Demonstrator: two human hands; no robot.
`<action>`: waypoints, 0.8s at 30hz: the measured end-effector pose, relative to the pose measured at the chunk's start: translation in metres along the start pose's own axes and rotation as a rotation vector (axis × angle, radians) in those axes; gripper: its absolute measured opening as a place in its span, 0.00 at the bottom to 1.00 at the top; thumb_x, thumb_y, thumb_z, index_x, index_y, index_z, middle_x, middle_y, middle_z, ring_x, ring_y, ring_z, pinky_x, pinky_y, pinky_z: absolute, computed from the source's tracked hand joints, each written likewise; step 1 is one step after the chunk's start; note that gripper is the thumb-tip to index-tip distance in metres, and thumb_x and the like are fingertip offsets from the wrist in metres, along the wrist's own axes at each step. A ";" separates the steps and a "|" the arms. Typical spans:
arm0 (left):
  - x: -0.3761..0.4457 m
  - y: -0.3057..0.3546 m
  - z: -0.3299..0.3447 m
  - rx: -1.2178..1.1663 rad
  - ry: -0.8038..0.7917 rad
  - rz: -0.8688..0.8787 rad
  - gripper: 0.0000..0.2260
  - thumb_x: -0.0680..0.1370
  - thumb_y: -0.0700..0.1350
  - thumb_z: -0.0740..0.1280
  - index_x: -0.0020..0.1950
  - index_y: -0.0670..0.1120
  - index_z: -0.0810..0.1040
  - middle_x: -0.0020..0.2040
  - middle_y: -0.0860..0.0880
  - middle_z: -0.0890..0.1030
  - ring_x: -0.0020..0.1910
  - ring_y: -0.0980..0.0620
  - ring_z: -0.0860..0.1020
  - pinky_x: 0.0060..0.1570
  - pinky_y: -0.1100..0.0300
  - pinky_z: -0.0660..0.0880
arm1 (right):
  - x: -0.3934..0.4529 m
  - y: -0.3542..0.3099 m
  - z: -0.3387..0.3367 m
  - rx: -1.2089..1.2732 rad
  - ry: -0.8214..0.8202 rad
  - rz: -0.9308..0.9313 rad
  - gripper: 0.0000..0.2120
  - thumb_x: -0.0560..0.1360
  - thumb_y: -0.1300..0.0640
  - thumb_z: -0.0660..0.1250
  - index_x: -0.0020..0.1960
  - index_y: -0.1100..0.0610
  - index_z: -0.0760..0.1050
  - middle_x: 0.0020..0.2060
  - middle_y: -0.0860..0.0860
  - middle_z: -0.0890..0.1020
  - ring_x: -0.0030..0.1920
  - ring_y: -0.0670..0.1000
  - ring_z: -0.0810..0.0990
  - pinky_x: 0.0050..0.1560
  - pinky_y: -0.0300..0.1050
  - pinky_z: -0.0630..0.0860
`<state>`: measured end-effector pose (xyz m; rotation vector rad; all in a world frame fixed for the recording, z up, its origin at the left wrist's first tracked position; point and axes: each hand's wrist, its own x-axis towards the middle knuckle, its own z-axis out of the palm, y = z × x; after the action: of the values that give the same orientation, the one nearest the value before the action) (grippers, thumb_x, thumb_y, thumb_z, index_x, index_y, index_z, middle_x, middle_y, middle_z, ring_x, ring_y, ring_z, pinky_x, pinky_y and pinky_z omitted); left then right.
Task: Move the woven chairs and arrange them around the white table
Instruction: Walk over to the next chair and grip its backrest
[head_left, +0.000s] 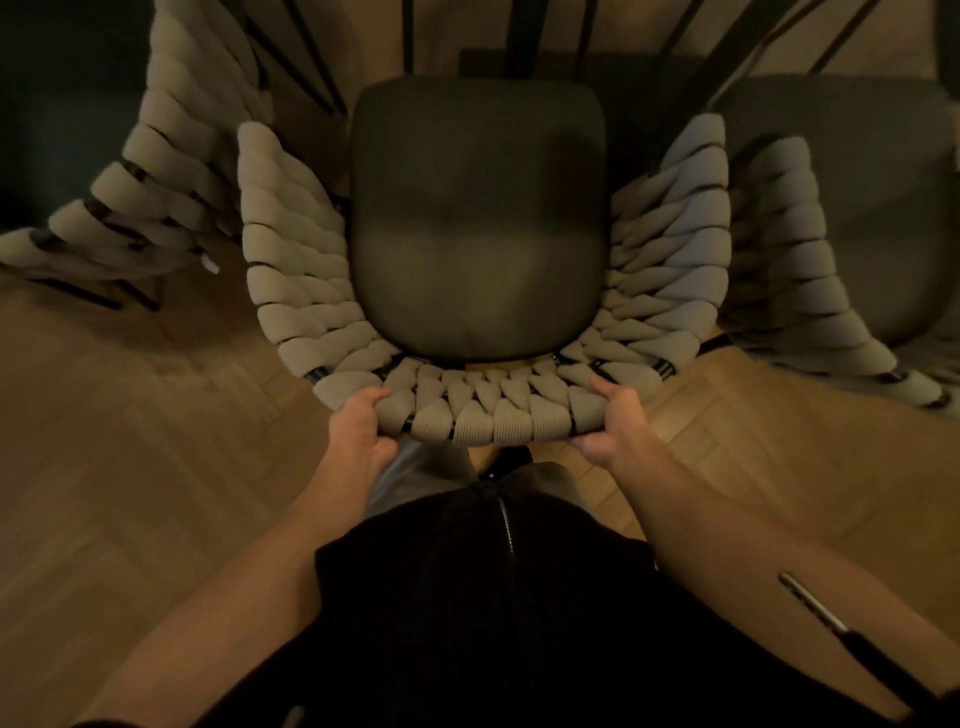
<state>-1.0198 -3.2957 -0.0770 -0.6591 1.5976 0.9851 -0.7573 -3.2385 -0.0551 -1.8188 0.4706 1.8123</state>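
While both bare forearms reach forward and down from the body, the left hand (358, 428) and right hand (613, 421) each grip the curved top rim of the beige rope-woven chair with the dark green seat cushion (488, 410), fingers curled over the weave, thumbs beneath. Woven chairs counted: three, one held at centre on the herringbone wooden floor (130, 467), a second beige woven chair (150, 208) just left, a third woven chair (810, 270) just right, side by side.

Both hands (358, 428) (615, 423) curled, arms forward
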 end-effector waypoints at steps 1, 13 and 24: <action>-0.002 0.001 0.001 -0.009 0.006 0.005 0.21 0.76 0.33 0.69 0.69 0.40 0.75 0.60 0.36 0.82 0.54 0.34 0.83 0.46 0.37 0.82 | 0.001 0.001 0.001 0.017 -0.003 -0.007 0.18 0.81 0.57 0.64 0.68 0.62 0.75 0.60 0.63 0.82 0.60 0.66 0.80 0.50 0.66 0.78; -0.013 0.022 0.001 -0.124 -0.024 0.106 0.16 0.75 0.29 0.65 0.62 0.38 0.75 0.59 0.36 0.81 0.54 0.36 0.82 0.55 0.39 0.80 | -0.004 0.004 0.015 0.101 0.012 -0.131 0.17 0.74 0.67 0.65 0.62 0.62 0.76 0.59 0.62 0.82 0.56 0.63 0.82 0.45 0.57 0.81; 0.002 0.040 0.044 -0.147 -0.037 0.132 0.12 0.75 0.28 0.64 0.55 0.40 0.77 0.59 0.37 0.80 0.53 0.37 0.82 0.52 0.42 0.81 | 0.018 -0.030 0.044 0.109 0.037 -0.220 0.22 0.72 0.68 0.67 0.66 0.61 0.73 0.59 0.62 0.81 0.55 0.63 0.82 0.49 0.60 0.82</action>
<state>-1.0313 -3.2374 -0.0712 -0.6379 1.5624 1.2146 -0.7745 -3.1862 -0.0678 -1.7584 0.3599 1.5779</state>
